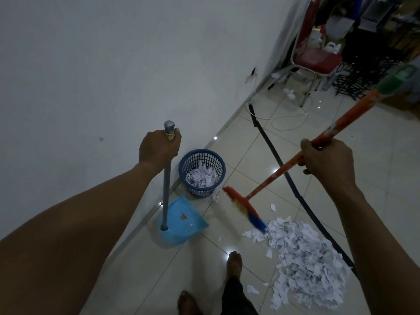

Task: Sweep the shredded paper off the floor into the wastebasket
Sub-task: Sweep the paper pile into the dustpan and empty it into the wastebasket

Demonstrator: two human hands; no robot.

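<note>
Broom handle (336,130) top blurred (green part); paper pile (304,264) partly behind forearm.

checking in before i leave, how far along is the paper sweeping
Partly done. The blue wastebasket already holds some shredded paper. In hand: the left hand grips the dustpan handle, with the dustpan resting on the floor and nearly bare; the right hand grips the broom, whose bristles touch the pile's edge. Left: the large paper pile and scattered bits beside the basket.

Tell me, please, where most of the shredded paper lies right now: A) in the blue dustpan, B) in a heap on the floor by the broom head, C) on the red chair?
B: the big heap of shredded paper lies on the floor tiles beside the broom head, while the dustpan holds almost none.
</note>
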